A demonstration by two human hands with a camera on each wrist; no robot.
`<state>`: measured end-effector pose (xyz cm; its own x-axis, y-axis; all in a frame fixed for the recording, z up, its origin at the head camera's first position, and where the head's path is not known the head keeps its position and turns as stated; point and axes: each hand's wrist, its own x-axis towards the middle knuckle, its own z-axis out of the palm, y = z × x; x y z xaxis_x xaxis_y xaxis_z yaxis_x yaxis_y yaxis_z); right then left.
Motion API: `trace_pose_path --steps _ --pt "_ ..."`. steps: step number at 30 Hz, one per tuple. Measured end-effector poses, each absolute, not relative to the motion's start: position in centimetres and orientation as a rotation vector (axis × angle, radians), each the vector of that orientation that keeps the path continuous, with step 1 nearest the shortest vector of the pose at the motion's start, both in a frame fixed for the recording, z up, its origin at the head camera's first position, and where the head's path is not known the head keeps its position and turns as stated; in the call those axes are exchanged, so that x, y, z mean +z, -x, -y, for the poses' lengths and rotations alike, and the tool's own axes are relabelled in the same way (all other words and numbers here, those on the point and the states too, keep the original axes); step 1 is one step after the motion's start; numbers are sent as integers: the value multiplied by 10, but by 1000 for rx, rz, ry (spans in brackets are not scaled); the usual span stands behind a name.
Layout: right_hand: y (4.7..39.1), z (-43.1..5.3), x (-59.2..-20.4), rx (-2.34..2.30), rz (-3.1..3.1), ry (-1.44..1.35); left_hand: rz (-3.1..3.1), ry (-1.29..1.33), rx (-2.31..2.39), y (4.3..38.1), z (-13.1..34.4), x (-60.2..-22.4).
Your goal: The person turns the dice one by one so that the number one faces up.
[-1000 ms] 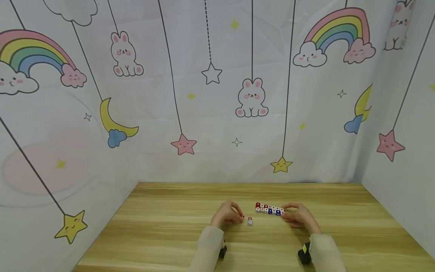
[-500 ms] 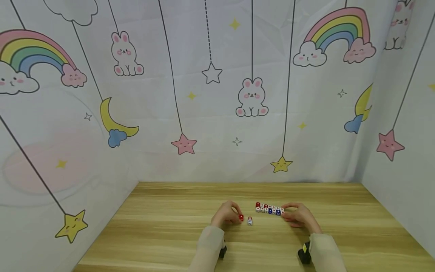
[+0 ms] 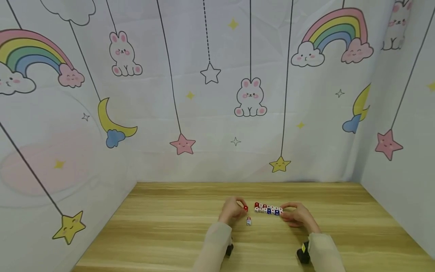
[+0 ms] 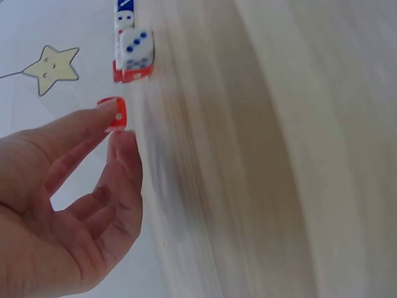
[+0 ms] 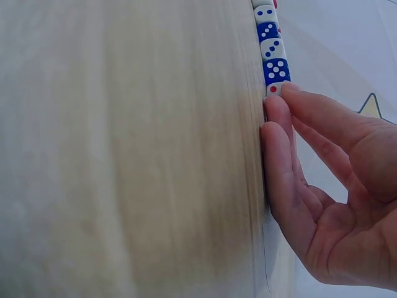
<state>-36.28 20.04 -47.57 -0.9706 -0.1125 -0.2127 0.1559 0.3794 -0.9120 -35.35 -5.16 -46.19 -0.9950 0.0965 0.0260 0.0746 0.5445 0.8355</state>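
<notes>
My left hand (image 3: 232,209) pinches a red die (image 4: 118,115) between thumb and fingertips, just left of a double row of dice. That row holds red, white and blue dice (image 3: 268,212) packed side by side. A small gap shows between the red die and the row's left end. At the right end, my right hand (image 3: 297,215) holds the last white die (image 5: 273,89) by its fingertips, which hide part of it. Nearer to me, small red and white dice (image 3: 249,221) stand apart from the row; whether they are stacked is too small to tell.
The wood-grain table (image 3: 170,234) spreads around both hands. White cloth walls (image 3: 210,113) printed with bunnies, stars and rainbows enclose its back and sides. A black wrist camera (image 3: 303,254) is strapped at the right cuff.
My left hand has carried the red die away from me and slightly right, toward the row's left end. The right hand stays in place at the other end.
</notes>
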Motion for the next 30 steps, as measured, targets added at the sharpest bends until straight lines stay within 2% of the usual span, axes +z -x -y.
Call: trace_pose_path --steps 14,30 --pt "361 -200 -479 -1637 -2388 -24 -2830 -135 1409 363 35 -472" --pt "362 -200 -477 -1636 -2389 -30 -2779 -184 1463 360 35 -465"
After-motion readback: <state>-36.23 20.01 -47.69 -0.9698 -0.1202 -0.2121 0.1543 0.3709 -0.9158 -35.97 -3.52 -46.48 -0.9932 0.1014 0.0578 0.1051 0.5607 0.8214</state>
